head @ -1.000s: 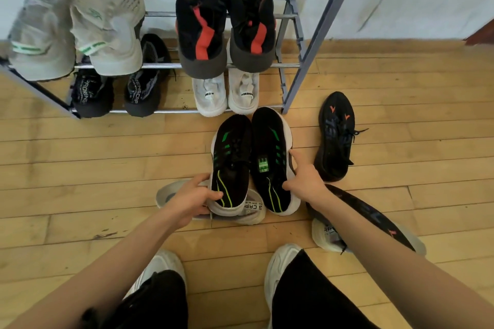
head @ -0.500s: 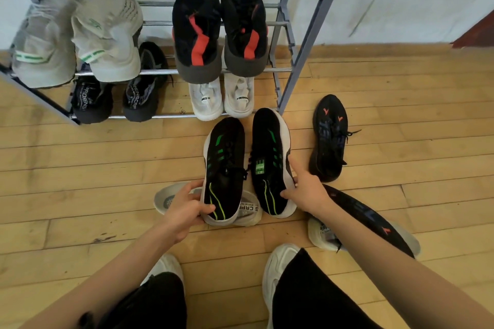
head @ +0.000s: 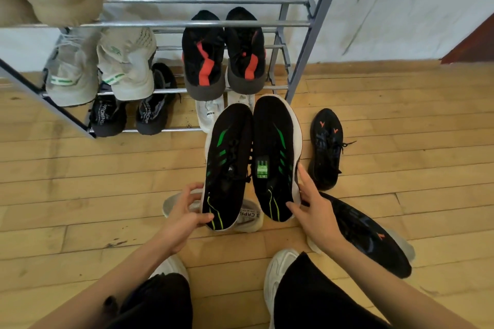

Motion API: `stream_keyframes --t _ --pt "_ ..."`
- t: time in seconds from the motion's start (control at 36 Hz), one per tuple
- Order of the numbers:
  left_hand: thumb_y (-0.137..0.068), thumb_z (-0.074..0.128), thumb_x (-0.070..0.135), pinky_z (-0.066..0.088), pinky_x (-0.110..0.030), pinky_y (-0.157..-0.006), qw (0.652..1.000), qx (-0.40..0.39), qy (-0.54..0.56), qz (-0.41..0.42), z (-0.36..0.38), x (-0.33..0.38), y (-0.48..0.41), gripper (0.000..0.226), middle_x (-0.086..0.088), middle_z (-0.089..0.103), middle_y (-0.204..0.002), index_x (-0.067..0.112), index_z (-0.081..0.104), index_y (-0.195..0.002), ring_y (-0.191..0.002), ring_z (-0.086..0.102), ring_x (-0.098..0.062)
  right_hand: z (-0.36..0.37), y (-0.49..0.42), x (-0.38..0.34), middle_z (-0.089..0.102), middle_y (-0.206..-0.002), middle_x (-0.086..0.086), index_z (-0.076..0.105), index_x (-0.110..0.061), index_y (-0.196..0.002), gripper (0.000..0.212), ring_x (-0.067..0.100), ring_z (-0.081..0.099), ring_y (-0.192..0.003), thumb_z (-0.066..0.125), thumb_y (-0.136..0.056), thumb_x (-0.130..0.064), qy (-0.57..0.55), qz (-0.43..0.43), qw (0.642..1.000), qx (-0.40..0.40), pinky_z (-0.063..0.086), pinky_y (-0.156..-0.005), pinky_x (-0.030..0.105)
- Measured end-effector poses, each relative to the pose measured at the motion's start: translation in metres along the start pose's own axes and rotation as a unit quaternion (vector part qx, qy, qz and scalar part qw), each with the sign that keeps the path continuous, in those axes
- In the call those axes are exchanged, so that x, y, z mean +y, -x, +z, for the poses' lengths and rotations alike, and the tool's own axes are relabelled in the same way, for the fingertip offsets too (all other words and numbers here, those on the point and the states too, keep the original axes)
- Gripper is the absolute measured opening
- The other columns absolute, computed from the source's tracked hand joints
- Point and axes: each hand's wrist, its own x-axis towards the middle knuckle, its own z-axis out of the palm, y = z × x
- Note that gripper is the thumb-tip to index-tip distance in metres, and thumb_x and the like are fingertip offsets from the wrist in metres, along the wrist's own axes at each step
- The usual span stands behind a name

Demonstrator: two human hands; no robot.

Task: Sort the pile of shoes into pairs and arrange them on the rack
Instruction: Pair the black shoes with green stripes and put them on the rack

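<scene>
Metal rack (head: 315, 43), partly filled with pairs. Before it, black-and-green pair lifted off floor toward rack, toes now overlapping white pair (head: 211, 115) on bottom tier; earlier lower, nearer knees. Left shoe (head: 227, 163) gripped at heel by left hand (head: 184, 211); right shoe (head: 275, 152) by right hand (head: 315, 208), fingers curled round. Placement imminent; black-and-orange shoes (head: 326, 147) unsorted on floor.
</scene>
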Motion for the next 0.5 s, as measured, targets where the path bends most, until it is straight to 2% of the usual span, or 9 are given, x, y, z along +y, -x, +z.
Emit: stream_keyframes --t 0.08,0.19,0.28,0.36,0.42,0.5 --pt "-0.074 0.058 -0.023 0.055 -0.035 -0.070 0.999 -0.003 0.014 0.036 0.000 0.015 0.004 0.068 -0.008 0.057 -0.115 0.026 0.046 -0.120 -0.098 0.063 -0.028 -0.011 -0.003 -0.011 0.043 -0.147 -0.009 0.007 -0.048 -0.146 0.089 -0.012 0.051 -0.114 0.063 -0.089 -0.007 -0.032 -0.032 0.999 0.018 0.042 -0.100 0.017" --pt "-0.073 0.062 -0.020 0.056 -0.032 -0.072 0.995 -0.013 0.022 0.093 -0.001 0.035 0.012 0.070 -0.007 0.058 -0.115 0.025 0.045 -0.123 -0.098 0.063 -0.026 -0.026 -0.005 -0.029 0.047 -0.143 -0.011 0.009 -0.056 -0.143 0.093 -0.017 0.048 -0.115 0.062 -0.088 -0.004 -0.042 -0.085 0.994 0.056 0.048 -0.101 0.026" --pt "-0.076 0.059 -0.021 0.055 -0.032 -0.072 0.992 -0.017 0.022 0.125 -0.001 0.050 0.018 0.069 -0.006 0.058 -0.117 0.026 0.045 -0.124 -0.101 0.063 -0.026 -0.036 -0.005 -0.046 0.053 -0.140 -0.005 0.009 -0.067 -0.136 0.098 -0.004 0.054 -0.118 0.063 -0.087 -0.002 -0.038 -0.117 0.989 0.083 0.050 -0.099 0.028" --pt "-0.077 0.058 -0.020 0.055 -0.031 -0.071 0.988 -0.022 0.028 0.148 0.000 0.068 0.024 0.068 -0.005 0.057 -0.118 0.032 0.047 -0.118 -0.103 0.062 -0.025 -0.045 -0.005 -0.064 0.056 -0.136 -0.007 0.010 -0.064 -0.138 0.094 0.003 0.055 -0.122 0.061 -0.089 -0.003 -0.047 -0.127 0.988 0.079 0.048 -0.102 0.029" --pt "-0.077 0.058 -0.021 0.054 -0.031 -0.071 0.985 -0.020 0.035 0.166 0.001 0.081 0.026 0.067 -0.004 0.057 -0.118 0.033 0.047 -0.117 -0.103 0.062 -0.024 -0.052 -0.008 -0.075 0.060 -0.128 -0.015 0.008 -0.060 -0.141 0.092 -0.005 0.057 -0.114 0.061 -0.089 -0.006 -0.047 -0.131 0.987 0.079 0.049 -0.098 0.022" --pt "-0.077 0.057 -0.022 0.053 -0.029 -0.070 0.982 -0.004 0.042 0.182 0.002 0.100 0.028 0.069 0.000 0.058 -0.116 0.035 0.047 -0.115 -0.099 0.064 -0.021 -0.063 -0.015 -0.093 0.056 -0.121 -0.023 0.008 -0.056 -0.140 0.088 -0.026 0.051 -0.099 0.061 -0.090 -0.006 -0.052 -0.141 0.986 0.079 0.042 -0.083 -0.001"
